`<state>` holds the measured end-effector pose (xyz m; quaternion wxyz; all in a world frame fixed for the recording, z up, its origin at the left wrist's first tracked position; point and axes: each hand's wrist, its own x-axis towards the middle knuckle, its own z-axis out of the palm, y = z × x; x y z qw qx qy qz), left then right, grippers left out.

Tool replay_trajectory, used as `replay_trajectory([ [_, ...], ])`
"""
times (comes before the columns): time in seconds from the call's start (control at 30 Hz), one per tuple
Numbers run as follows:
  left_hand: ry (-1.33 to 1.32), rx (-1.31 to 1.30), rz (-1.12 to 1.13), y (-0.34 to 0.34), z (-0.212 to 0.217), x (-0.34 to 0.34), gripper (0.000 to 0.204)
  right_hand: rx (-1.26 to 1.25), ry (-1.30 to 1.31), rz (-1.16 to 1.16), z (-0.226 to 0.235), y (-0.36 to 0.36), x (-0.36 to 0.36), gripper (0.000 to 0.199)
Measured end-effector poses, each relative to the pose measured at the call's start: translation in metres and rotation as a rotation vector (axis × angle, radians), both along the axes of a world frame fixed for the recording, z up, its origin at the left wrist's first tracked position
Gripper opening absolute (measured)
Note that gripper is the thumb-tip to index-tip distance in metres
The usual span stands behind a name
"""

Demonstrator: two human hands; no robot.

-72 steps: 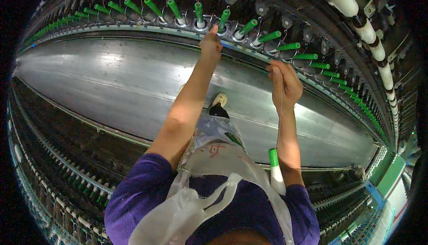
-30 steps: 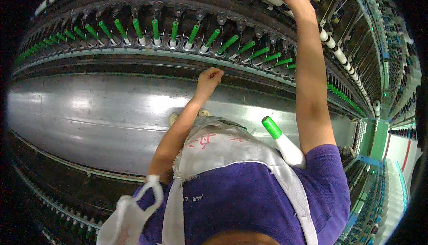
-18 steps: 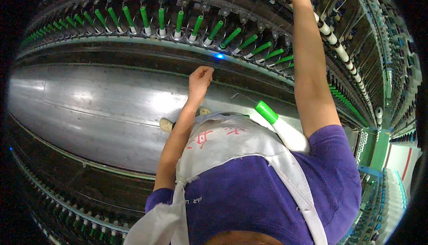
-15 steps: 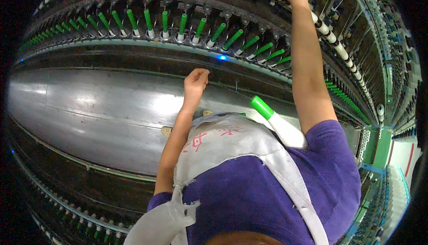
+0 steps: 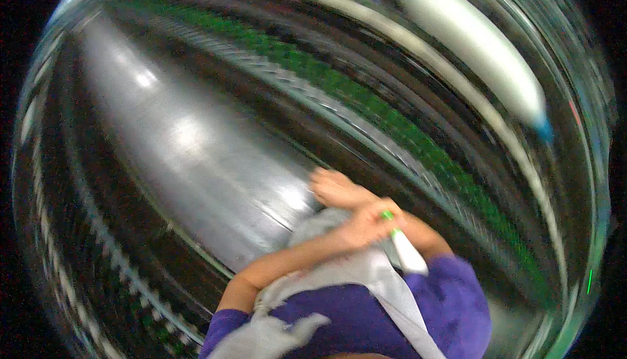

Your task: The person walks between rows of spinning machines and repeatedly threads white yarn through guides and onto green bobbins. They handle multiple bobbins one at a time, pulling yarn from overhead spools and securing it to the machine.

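A bobbin (image 5: 409, 253) with a green tube top and white yarn rests against the front of my pale apron, on the right side. My left hand (image 5: 373, 222) reaches across my body, its fingers closed around the bobbin's green top. Beyond it, my right hand (image 5: 336, 188) is stretched out to the left, crossing past my left hand, over the edge of the smooth grey metal surface (image 5: 196, 137). The fingers of my right hand look curled together. Blur hides whatever may be in them.
A long row of green bobbins (image 5: 339, 81) runs along the machine frame ahead, smeared by motion. A large white roving bobbin (image 5: 480, 45) with blue ends hangs at the upper right. Another machine row (image 5: 137, 293) stands at the lower left.
My view has swung round and blurred. My right hand has come down from the upper machine parts to in front of me. My left hand has moved right and taken hold of the bobbin's green top.
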<state>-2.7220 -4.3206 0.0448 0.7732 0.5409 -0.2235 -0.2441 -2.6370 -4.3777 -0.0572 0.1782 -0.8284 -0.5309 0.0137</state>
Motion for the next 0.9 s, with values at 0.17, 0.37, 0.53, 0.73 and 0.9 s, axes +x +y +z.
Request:
replay_trajectory([
  [0.17, 0.303, -0.107, 0.457, 0.146, -0.028, 0.084, 0.017, 0.057, 0.457, 0.219, 0.03, 0.089, 0.107, 0.051],
  [0.37, 0.359, -0.704, 0.688, 0.366, -0.054, 0.203, 0.022, 0.365, 0.653, 0.421, 0.075, 0.281, 0.23, 0.088],
  [0.53, 0.237, -0.298, 1.199, 0.499, -0.071, 0.244, 0.038, 0.354, 0.882, 0.451, 0.079, 0.481, 0.282, 0.044],
  [0.73, 0.647, 0.597, 1.654, 0.707, -0.158, 0.218, 0.041, -0.024, 0.898, 0.342, 0.006, 0.644, 0.382, 0.05],
  [0.9, 0.687, 0.247, 1.895, 0.892, -0.189, 0.26, 0.025, -0.76, 1.029, 0.292, -0.014, 0.739, 0.508, 0.041],
])
